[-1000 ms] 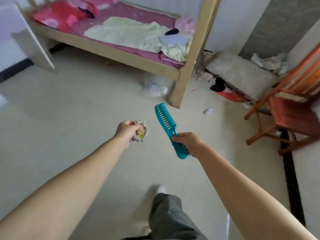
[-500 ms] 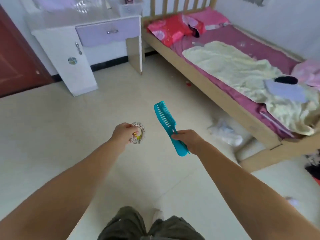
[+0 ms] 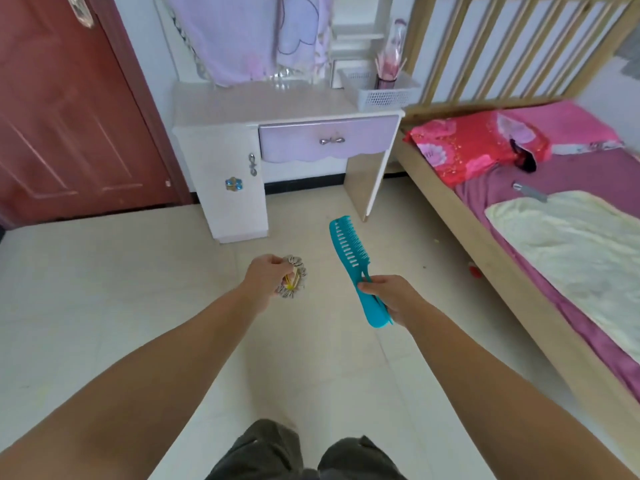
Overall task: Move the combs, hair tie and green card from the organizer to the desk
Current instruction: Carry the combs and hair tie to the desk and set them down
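Observation:
My right hand [image 3: 389, 298] grips the handle end of the teal combs [image 3: 351, 261]; two handles seem to lie stacked, teeth pointing up and right. My left hand [image 3: 265, 280] pinches a frilly grey hair tie [image 3: 294, 281] with a yellow band inside it. Both hands are held out over the tiled floor, in front of the white desk [image 3: 263, 102] with a lilac drawer. I see no green card.
A white mesh basket [image 3: 381, 93] with a pink cup stands on the desk's right end. A red door [image 3: 62, 116] is at the left. A wooden bed [image 3: 519, 244] with pink bedding runs along the right. My knees show at the bottom.
My view has swung left from the bed's foot and a chair to face the desk, which is nearer now. Both hands keep their grip and hold about the same pose.

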`<state>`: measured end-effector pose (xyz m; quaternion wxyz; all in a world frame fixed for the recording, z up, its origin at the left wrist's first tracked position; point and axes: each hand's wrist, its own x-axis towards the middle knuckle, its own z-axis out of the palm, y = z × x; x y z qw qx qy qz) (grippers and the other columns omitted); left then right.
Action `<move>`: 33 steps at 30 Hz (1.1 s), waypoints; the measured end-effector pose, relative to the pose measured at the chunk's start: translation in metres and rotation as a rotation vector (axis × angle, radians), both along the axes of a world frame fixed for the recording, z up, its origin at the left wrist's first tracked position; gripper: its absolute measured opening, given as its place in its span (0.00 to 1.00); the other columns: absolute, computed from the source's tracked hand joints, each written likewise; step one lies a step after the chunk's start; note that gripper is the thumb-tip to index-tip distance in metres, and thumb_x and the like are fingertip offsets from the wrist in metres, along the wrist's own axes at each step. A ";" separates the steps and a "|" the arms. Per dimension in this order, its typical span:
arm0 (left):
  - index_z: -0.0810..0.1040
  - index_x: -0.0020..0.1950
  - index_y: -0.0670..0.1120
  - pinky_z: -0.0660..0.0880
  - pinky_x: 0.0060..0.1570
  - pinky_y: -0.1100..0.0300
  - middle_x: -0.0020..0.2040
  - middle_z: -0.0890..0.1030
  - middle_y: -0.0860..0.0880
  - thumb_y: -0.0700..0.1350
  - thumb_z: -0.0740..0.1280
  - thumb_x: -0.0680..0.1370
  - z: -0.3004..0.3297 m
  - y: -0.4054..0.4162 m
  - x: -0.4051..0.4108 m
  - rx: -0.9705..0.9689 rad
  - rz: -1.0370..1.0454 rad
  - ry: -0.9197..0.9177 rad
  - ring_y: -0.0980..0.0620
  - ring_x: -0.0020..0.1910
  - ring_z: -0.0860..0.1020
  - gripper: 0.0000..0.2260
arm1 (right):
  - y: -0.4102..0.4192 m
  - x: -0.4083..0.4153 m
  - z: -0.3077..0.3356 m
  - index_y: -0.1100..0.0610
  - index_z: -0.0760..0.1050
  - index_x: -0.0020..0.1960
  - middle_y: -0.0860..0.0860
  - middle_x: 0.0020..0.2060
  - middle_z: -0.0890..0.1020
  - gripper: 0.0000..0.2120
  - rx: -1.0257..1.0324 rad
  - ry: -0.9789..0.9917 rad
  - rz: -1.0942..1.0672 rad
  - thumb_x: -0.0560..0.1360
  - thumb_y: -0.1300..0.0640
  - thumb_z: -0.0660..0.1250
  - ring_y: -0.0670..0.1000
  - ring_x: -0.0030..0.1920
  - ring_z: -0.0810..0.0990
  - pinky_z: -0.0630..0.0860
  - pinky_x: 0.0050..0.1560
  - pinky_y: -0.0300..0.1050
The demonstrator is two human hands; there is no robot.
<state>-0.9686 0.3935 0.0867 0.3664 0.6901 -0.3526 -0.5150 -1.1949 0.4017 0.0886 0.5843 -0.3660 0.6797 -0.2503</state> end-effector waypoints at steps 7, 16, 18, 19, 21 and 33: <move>0.76 0.54 0.42 0.75 0.50 0.53 0.50 0.78 0.42 0.42 0.66 0.75 -0.001 -0.211 -0.016 0.005 -0.057 0.008 0.46 0.48 0.76 0.09 | -0.208 -0.011 -0.001 0.60 0.77 0.59 0.53 0.45 0.79 0.16 0.010 0.039 -0.007 0.72 0.56 0.70 0.52 0.48 0.78 0.73 0.54 0.47; 0.76 0.42 0.43 0.69 0.32 0.61 0.39 0.76 0.44 0.39 0.67 0.72 -0.003 -0.465 -0.024 -0.040 0.041 -0.011 0.48 0.37 0.73 0.01 | -0.490 -0.016 -0.005 0.61 0.79 0.55 0.53 0.39 0.80 0.13 -0.056 0.073 0.110 0.71 0.59 0.70 0.53 0.41 0.78 0.75 0.48 0.49; 0.75 0.38 0.45 0.69 0.33 0.60 0.35 0.75 0.45 0.38 0.67 0.71 -0.002 -0.508 -0.017 -0.033 0.060 -0.002 0.48 0.34 0.73 0.03 | -0.543 -0.005 -0.005 0.63 0.79 0.55 0.54 0.38 0.80 0.13 -0.064 0.075 0.121 0.71 0.61 0.69 0.54 0.40 0.78 0.74 0.48 0.51; 0.74 0.37 0.45 0.69 0.34 0.58 0.34 0.76 0.46 0.38 0.67 0.71 -0.003 -0.531 -0.013 -0.021 0.072 0.004 0.49 0.33 0.73 0.04 | -0.569 0.001 -0.007 0.63 0.79 0.55 0.55 0.39 0.81 0.13 -0.064 0.087 0.130 0.72 0.61 0.69 0.55 0.40 0.78 0.74 0.48 0.52; 0.74 0.36 0.45 0.70 0.35 0.57 0.32 0.75 0.46 0.38 0.66 0.72 -0.010 -0.579 -0.003 0.004 0.085 0.001 0.49 0.32 0.72 0.06 | -0.621 0.015 -0.015 0.63 0.78 0.55 0.59 0.43 0.81 0.13 -0.065 0.112 0.150 0.72 0.60 0.68 0.56 0.42 0.78 0.75 0.49 0.53; 0.75 0.48 0.42 0.77 0.55 0.47 0.47 0.78 0.41 0.41 0.64 0.75 -0.046 -0.850 0.031 0.143 -0.005 -0.020 0.42 0.49 0.77 0.04 | -0.857 0.085 -0.049 0.63 0.79 0.55 0.57 0.43 0.79 0.11 -0.047 0.262 0.067 0.74 0.61 0.65 0.57 0.43 0.76 0.73 0.46 0.49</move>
